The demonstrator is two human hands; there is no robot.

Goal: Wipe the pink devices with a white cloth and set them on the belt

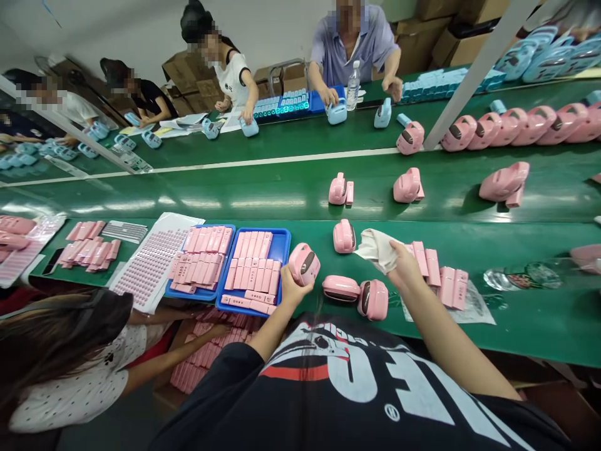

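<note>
My left hand (294, 289) is closed round a pink rounded plastic casing (303, 262) with a dark oval panel, lifted beside the blue tray. A crumpled white cloth (377, 249) hangs from my right hand (404, 264), its fingers pinched on one end. Between my hands, one similar pink casing (344, 236) stands farther back, while a pink casing lying on its side (341, 288) and another casing (373, 299) sit close to my body. Just right of my right hand, several narrow pink blocks (453, 287) rest partly on a clear plastic bag (476, 304).
Two blue trays (287, 238) of pink blocks stand to the left, beside a white sheet of small parts (153, 257). Pink casings (407, 185) sit on the green conveyor (263, 181). A co-worker (66, 363) leans in at left; others handle blue casings (337, 113) across the line.
</note>
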